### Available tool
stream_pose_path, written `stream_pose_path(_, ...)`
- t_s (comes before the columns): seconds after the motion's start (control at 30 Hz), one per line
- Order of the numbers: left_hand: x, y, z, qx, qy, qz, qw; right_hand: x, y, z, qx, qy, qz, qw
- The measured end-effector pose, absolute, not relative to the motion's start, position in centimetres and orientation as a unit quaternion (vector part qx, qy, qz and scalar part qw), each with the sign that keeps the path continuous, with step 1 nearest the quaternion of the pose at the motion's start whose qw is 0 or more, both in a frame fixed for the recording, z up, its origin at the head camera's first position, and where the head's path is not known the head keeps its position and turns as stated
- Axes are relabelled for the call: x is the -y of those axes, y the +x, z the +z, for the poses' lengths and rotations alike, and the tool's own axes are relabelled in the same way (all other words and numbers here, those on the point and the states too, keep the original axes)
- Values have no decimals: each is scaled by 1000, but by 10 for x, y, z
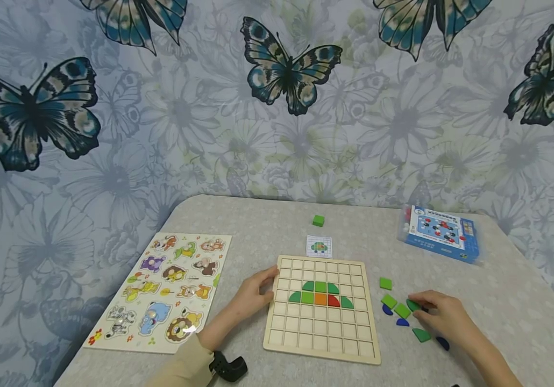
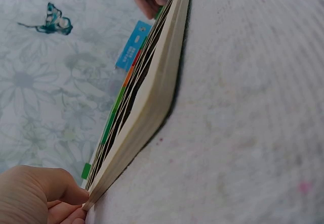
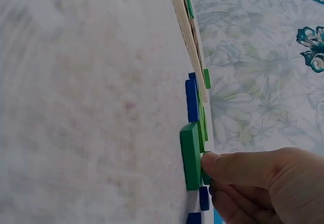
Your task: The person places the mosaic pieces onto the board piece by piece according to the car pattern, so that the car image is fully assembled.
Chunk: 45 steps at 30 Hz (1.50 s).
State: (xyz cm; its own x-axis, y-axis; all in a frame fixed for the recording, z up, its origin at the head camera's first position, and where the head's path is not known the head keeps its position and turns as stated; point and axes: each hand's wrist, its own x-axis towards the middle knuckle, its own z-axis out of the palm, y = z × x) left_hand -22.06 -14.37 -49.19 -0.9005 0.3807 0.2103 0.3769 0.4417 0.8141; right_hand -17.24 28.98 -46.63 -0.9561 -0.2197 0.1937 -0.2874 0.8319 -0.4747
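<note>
My left hand point(image 1: 253, 290) holds the left edge of the wooden grid board point(image 1: 322, 333), its thumb and fingertips at the rim. On the board sit two rows of flat pieces: green rounded corners, light green squares, an orange square point(image 1: 321, 299) and a red piece point(image 1: 333, 301). To the right of the board my right hand point(image 1: 446, 317) pinches a green quarter-circle piece point(image 3: 206, 172) between thumb and fingers, low over the table. Around it lie light green squares point(image 1: 389, 301), another green quarter-circle point(image 1: 421, 335) and several dark blue pieces point(image 1: 402, 322).
Behind the board lies a small pattern card point(image 1: 319, 246), with a green block point(image 1: 318, 220) farther back. An animal puzzle board point(image 1: 161, 290) covers the table's left side. A blue boxed set point(image 1: 441, 234) lies at the back right, close to the papered wall point(image 1: 306, 156).
</note>
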Motion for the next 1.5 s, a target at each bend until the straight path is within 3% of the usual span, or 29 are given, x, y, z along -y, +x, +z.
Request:
stream_pose_path(0.67,142,-221,-488,-849,236,472,2,-291,-172,-464,955,133,252,80)
stream_pose_path(0.8,143,-221,-488,-849,233,474,4,-282,-175,-454,944,154,269,108)
stream_pose_path(1.0,143,-221,-490,-849,236,473,3,-250,-184,-432,927,212,278,135)
stream_pose_path(1.5,144,-222,-492,-850,234,472,0,-146,-198,-436,869,342,351,63)
